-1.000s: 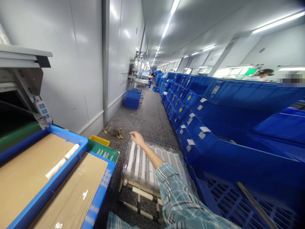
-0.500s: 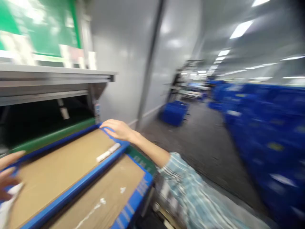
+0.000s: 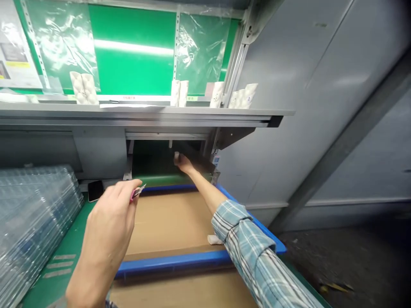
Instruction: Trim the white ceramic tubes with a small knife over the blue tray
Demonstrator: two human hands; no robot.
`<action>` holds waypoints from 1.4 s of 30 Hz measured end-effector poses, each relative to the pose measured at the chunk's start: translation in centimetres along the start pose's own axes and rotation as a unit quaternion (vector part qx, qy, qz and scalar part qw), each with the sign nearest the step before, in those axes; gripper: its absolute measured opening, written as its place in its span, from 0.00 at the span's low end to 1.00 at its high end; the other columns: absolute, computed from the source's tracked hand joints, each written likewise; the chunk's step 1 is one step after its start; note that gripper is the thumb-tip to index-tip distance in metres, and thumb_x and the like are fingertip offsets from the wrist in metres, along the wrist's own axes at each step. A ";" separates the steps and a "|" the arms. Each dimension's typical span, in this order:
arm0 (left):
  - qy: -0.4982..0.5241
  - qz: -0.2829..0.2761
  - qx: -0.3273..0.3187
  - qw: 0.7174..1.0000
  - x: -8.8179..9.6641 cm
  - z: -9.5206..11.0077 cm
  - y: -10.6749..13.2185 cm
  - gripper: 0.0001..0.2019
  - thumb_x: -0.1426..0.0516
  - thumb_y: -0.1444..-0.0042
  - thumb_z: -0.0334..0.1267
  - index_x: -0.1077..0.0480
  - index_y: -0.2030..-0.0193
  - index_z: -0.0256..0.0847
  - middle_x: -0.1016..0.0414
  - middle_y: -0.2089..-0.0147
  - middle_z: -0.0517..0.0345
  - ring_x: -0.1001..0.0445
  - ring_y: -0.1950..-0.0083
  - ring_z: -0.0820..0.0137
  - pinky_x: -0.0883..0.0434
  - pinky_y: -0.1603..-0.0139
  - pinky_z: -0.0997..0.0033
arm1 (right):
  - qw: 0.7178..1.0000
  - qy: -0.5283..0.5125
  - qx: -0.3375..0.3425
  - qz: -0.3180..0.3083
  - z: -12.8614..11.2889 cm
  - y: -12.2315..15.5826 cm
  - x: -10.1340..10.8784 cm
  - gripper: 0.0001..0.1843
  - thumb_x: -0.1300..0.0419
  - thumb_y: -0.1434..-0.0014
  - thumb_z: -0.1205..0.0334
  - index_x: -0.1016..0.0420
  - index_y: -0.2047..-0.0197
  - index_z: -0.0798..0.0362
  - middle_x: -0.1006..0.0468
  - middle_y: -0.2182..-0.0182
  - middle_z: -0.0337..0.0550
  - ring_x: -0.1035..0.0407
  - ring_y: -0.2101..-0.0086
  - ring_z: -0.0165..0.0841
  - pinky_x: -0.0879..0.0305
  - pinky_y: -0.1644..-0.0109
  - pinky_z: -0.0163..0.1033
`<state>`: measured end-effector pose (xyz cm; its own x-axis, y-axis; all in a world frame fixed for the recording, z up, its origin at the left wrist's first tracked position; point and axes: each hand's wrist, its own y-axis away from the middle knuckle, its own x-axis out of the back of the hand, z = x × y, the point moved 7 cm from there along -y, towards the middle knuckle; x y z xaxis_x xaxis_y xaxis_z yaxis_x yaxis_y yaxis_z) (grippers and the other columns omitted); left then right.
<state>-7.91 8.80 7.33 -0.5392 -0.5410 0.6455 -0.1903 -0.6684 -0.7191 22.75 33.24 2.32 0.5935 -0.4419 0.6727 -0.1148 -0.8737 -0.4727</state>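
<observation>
**Two hands at a blue crate under a grey shelf**

At the far left of the frame a stack of clear plastic trays lies on the green table, tilted away towards the left edge, probably so that it stays off the crate; just right of it, at the back of the table, a dark phone lies flat, well away from both hands

Left of centre the left hand is raised above the table with its back to the camera; thumb and forefinger are pressed together on a pink item, which sticks out to the right of the fingertips; it is small, which would explain the fingertip pinch, and the other fingers are curled in loosely

Below and right of that hand lies the blue crate, its floor covered by a sheet of cardboard, which gives a flat bed; a white scrap lies on the cardboard, just beside the checked sleeve

Above, across the upper half of the frame, runs the grey shelf, with white packets leaning against the green board behind them, most likely because the ledge is narrow

At the centre the right hand is in the dark opening under the shelf; that opening lies beyond the far rim of the crate, so the arm is stretched out straight over the cardboard; the fingers look closed on a white piece at their tips, though the light there is dim

At the right, a plain grey wall
</observation>
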 end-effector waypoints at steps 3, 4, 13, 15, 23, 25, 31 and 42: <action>-0.013 -0.077 0.066 0.995 -0.8 -0.7 0.0 0.16 0.52 0.26 0.36 0.24 0.44 0.52 0.15 0.63 0.61 0.20 0.69 0.63 0.37 0.69 0.69 | 0.997 -0.029 0.066 -0.035 -4.0 1.9 -0.3 0.17 0.34 0.27 0.55 0.24 0.40 0.55 0.20 0.44 0.49 0.21 0.50 0.41 0.21 0.45 0.52; -0.006 -0.099 0.075 0.992 -1.0 -0.7 0.0 0.16 0.52 0.26 0.36 0.24 0.43 0.52 0.16 0.66 0.61 0.21 0.71 0.64 0.37 0.69 0.70 | 0.994 -0.040 0.096 -0.046 -5.5 3.3 0.2 0.17 0.33 0.28 0.57 0.23 0.40 0.55 0.20 0.46 0.48 0.21 0.50 0.41 0.21 0.44 0.52; 0.215 -0.174 -0.001 0.961 -2.5 3.0 0.4 0.19 0.41 0.30 0.46 0.25 0.36 0.47 0.19 0.61 0.61 0.27 0.67 0.70 0.32 0.64 0.73 | 0.945 -0.157 0.284 -0.044 -14.3 22.3 9.4 0.14 0.31 0.32 0.65 0.24 0.45 0.48 0.20 0.52 0.41 0.23 0.54 0.35 0.28 0.48 0.38; 0.258 -0.183 -0.041 0.948 -2.8 4.1 0.8 0.15 0.40 0.30 0.48 0.21 0.42 0.45 0.21 0.64 0.62 0.30 0.68 0.71 0.33 0.64 0.75 | 0.937 -0.209 0.278 -0.032 -14.5 24.0 10.6 0.12 0.29 0.32 0.62 0.24 0.48 0.47 0.20 0.55 0.40 0.24 0.55 0.34 0.28 0.49 0.36; 0.338 -0.130 -0.050 0.931 -3.5 5.1 1.3 0.20 0.35 0.33 0.54 0.19 0.43 0.46 0.15 0.53 0.55 0.23 0.63 0.69 0.30 0.62 0.75 | 0.895 -0.404 0.122 -0.144 -11.9 24.1 11.0 0.16 0.26 0.35 0.53 0.19 0.47 0.47 0.16 0.55 0.38 0.21 0.58 0.32 0.26 0.53 0.32; 0.340 -0.141 -0.044 0.929 -4.1 5.2 1.4 0.21 0.35 0.33 0.56 0.19 0.43 0.45 0.14 0.52 0.53 0.22 0.62 0.68 0.30 0.63 0.75 | 0.895 -0.406 0.120 -0.138 -11.6 24.0 11.3 0.16 0.26 0.36 0.54 0.18 0.48 0.47 0.16 0.55 0.38 0.21 0.58 0.32 0.26 0.53 0.32; 0.341 -0.167 -0.029 0.925 -4.9 5.3 1.5 0.21 0.36 0.32 0.56 0.20 0.42 0.43 0.15 0.56 0.54 0.24 0.64 0.69 0.31 0.65 0.75 | 0.894 -0.410 0.124 -0.134 -11.4 23.9 11.5 0.13 0.26 0.36 0.56 0.17 0.49 0.46 0.15 0.56 0.38 0.21 0.57 0.33 0.27 0.53 0.33; 0.341 -0.122 -0.080 0.929 -3.5 5.8 1.2 0.14 0.34 0.31 0.47 0.20 0.42 0.50 0.13 0.49 0.60 0.18 0.56 0.70 0.26 0.54 0.79 | 0.879 -0.443 0.103 -0.142 -10.7 23.7 10.3 0.18 0.26 0.35 0.56 0.18 0.43 0.44 0.14 0.49 0.41 0.20 0.51 0.34 0.26 0.46 0.35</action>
<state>-1.42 6.96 5.73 -0.8480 0.1023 0.5200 -0.4651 -0.6141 -0.6376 17.61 5.77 4.14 0.9730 0.1993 0.1160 0.2305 -0.8272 -0.5125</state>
